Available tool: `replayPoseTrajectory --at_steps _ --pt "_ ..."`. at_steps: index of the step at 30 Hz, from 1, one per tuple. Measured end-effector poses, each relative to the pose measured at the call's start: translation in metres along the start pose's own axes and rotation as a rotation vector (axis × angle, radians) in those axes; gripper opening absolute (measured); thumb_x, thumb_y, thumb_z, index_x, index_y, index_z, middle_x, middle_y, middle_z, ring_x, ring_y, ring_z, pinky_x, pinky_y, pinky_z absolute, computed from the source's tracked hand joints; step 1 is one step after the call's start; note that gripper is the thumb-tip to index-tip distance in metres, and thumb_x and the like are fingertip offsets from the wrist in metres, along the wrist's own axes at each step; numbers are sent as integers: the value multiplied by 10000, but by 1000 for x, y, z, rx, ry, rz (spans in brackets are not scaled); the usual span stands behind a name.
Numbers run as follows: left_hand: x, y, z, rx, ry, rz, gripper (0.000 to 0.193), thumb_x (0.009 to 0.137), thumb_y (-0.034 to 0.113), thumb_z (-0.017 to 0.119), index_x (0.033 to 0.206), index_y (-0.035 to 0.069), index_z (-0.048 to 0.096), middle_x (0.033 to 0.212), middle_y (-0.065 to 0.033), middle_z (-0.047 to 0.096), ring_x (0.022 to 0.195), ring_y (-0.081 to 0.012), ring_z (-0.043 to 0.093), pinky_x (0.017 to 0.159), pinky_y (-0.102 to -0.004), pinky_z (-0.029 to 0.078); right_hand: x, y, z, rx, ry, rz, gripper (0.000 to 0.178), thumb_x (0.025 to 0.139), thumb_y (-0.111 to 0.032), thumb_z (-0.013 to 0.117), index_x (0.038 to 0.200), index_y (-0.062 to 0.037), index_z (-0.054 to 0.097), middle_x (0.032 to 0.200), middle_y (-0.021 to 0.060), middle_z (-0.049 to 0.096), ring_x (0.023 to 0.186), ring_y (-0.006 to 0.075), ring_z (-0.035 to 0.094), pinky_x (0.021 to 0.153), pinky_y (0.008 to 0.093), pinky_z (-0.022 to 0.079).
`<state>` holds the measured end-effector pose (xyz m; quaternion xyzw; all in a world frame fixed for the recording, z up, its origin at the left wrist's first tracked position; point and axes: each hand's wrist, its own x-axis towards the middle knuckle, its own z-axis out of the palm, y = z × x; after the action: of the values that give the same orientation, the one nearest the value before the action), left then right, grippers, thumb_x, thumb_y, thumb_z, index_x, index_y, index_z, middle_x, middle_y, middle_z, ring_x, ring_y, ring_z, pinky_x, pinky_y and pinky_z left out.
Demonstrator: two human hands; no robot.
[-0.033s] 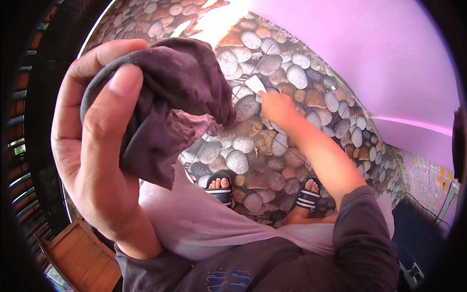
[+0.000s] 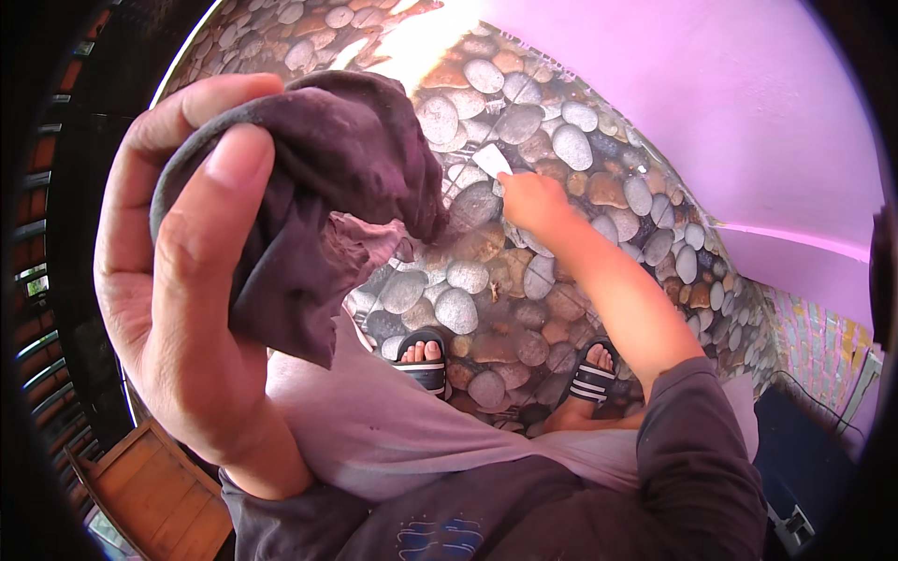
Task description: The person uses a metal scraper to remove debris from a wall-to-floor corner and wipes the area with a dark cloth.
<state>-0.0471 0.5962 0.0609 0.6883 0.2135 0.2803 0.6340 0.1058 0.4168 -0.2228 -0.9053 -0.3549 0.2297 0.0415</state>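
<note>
Close up on the left, my left hand (image 2: 187, 252) grips a crumpled dark grey cloth (image 2: 355, 131) between thumb and fingers. The cloth hangs in folds, with a paler pinkish patch showing near its lower middle. Farther off, my right arm stretches forward, and my right hand (image 2: 535, 201) is closed around a small flat white piece (image 2: 491, 161). Only its squared end sticks out past the fingers; the part inside the hand is hidden, so its kind is unclear. The two hands are well apart.
Below is a floor (image 2: 458, 309) patterned with pebbles, brightly sunlit at the top. My feet stand on it in black sandals (image 2: 591, 381) with white stripes. A pinkish-purple wall (image 2: 730, 112) runs along the right. A brown wooden piece (image 2: 164, 491) is at lower left, a dark blue box-like thing (image 2: 804, 458) at lower right.
My left hand and the dark cloth have shifted very slightly to the left. My right hand with the white piece is almost unmoved.
</note>
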Motion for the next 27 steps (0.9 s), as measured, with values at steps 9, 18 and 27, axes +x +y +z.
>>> replayPoseTrajectory --at_steps 9,18,27 --pt "-1 2 -43 59 -61 32 372 921 160 525 1199 -85 562 1206 -132 577 1103 -191 583 973 -284 431 -56 -15 11 -72 -150 -70 347 890 -117 477 1204 -50 607 811 172 689 771 340 687 673 451 536" --pt "-9 -4 -73 172 -92 198 349 932 129 514 1191 -95 579 1321 -186 516 1211 -242 538 1032 -341 423 -69 -33 23 -67 -204 -55 348 891 -108 464 1193 0 599 806 174 691 757 341 688 646 456 535" --pt "-4 -5 -97 296 -228 329 328 985 70 404 1232 23 614 1367 -238 483 1250 -336 508 1075 -437 395 -57 -53 14 -33 -246 -29 321 902 -111 441 1146 6 614 826 193 690 781 358 688 671 455 544"
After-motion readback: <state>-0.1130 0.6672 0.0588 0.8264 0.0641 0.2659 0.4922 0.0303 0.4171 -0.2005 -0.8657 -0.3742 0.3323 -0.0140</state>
